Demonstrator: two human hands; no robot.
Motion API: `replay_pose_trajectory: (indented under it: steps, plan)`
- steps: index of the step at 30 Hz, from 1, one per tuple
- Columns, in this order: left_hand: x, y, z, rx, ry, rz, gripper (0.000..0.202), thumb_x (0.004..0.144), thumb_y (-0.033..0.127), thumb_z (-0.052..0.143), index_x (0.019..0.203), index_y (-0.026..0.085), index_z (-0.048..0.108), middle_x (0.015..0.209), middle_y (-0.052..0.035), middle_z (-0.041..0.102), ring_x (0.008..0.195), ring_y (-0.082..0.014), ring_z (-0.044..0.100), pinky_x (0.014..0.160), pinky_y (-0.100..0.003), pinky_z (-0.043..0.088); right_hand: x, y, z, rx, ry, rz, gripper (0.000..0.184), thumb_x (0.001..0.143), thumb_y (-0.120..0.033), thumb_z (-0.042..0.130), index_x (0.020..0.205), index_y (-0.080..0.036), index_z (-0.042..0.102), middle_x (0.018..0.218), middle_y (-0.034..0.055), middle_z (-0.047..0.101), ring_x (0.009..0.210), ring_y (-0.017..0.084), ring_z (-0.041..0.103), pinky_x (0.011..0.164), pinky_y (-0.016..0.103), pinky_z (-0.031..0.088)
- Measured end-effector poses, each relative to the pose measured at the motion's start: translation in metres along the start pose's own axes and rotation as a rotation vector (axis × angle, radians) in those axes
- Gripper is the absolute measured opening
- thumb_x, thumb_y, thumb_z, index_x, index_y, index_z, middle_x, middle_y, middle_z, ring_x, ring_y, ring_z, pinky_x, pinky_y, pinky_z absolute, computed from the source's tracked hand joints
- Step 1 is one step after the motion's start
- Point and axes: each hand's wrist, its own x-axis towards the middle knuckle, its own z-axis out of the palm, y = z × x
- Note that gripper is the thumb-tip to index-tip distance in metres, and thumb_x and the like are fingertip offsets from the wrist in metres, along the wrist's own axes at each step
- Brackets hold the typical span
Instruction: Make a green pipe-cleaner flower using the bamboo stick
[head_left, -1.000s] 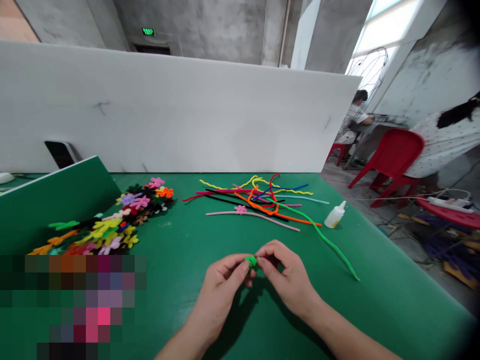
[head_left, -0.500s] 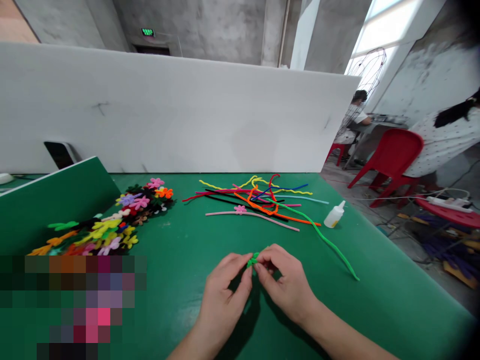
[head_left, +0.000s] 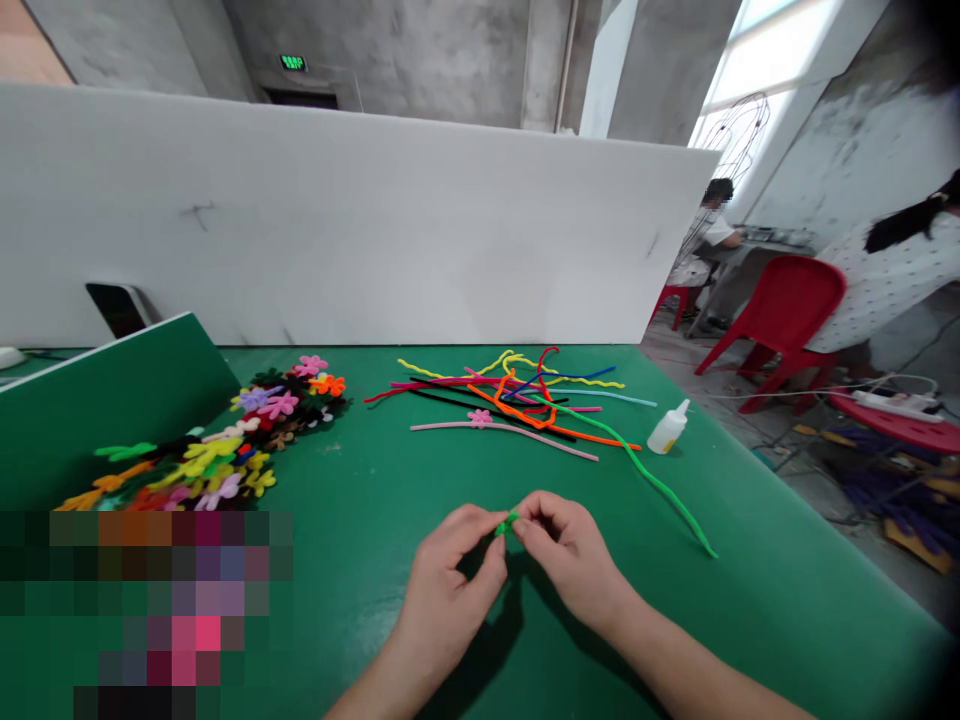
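Between my two hands is a small bent piece of green pipe cleaner (head_left: 507,524), partly covered by the fingertips. My left hand (head_left: 457,575) pinches its left side with thumb and forefinger. From the other side, my right hand (head_left: 566,555) grips it in a pinch too. Beyond the hands lies a loose spread of pipe cleaners, among them a long green pipe cleaner (head_left: 660,488), a pale pink pipe cleaner (head_left: 540,440) and an orange pipe cleaner (head_left: 592,437). A small pink pipe-cleaner flower (head_left: 480,418) rests on the pale pink one.
A white glue bottle (head_left: 667,430) stands at the right. Many coloured pipe-cleaner flowers (head_left: 217,455) are heaped at the left by a green panel (head_left: 150,385). A white board (head_left: 420,240) borders the table's back. Two people sit beyond, near a red chair (head_left: 787,305).
My right hand's fingers have shifted slightly on the green piece, whose angle has changed a little. My left hand stays nearly in place. The things on the table have not moved.
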Motion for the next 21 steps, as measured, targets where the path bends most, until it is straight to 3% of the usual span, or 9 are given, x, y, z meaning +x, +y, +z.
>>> replay_pose_trajectory:
  steps: [5,10,16,21]
  plan:
    - [0.0006,0.0004,-0.0006,-0.144,-0.010,-0.156,0.018,0.072,0.016,0.057,0.081,0.020,0.072,0.065,-0.0019,0.058,0.061,-0.0138,0.051,0.057,-0.022,0.040,0.0017,0.0032,0.0019,0.212,-0.004,0.097,0.023,0.072,-0.034,0.052,0.058,-0.016,0.044,0.055,-0.0034,0.039,0.053,0.009,0.033,0.048,0.021,0.028]
    - [0.0016,-0.0001,-0.0011,-0.266,-0.028,-0.274,0.015,0.072,0.021,0.059,0.079,0.018,0.071,0.063,0.0001,0.055,0.059,-0.0119,0.047,0.057,-0.021,0.039,-0.0008,-0.0002,0.0017,0.073,0.011,0.043,0.020,0.073,-0.029,0.052,0.059,-0.016,0.046,0.053,-0.0046,0.037,0.049,0.008,0.031,0.045,0.021,0.027]
    - [0.0034,-0.0013,-0.0020,-0.162,-0.048,-0.225,0.016,0.073,0.023,0.057,0.079,0.015,0.070,0.064,-0.0014,0.056,0.061,-0.0136,0.048,0.058,-0.022,0.039,-0.0030,-0.0028,0.0013,-0.083,0.026,-0.050,0.016,0.074,-0.023,0.049,0.060,-0.016,0.048,0.056,-0.0033,0.039,0.050,0.009,0.033,0.046,0.020,0.029]
    - [0.0024,-0.0024,-0.0006,0.066,-0.032,-0.050,0.016,0.076,0.018,0.052,0.077,0.014,0.067,0.067,-0.0027,0.057,0.063,-0.0143,0.052,0.059,-0.023,0.040,-0.0024,0.0017,0.0008,-0.032,-0.029,-0.010,0.017,0.076,-0.026,0.047,0.061,-0.016,0.047,0.055,-0.0041,0.037,0.051,0.009,0.032,0.048,0.021,0.027]
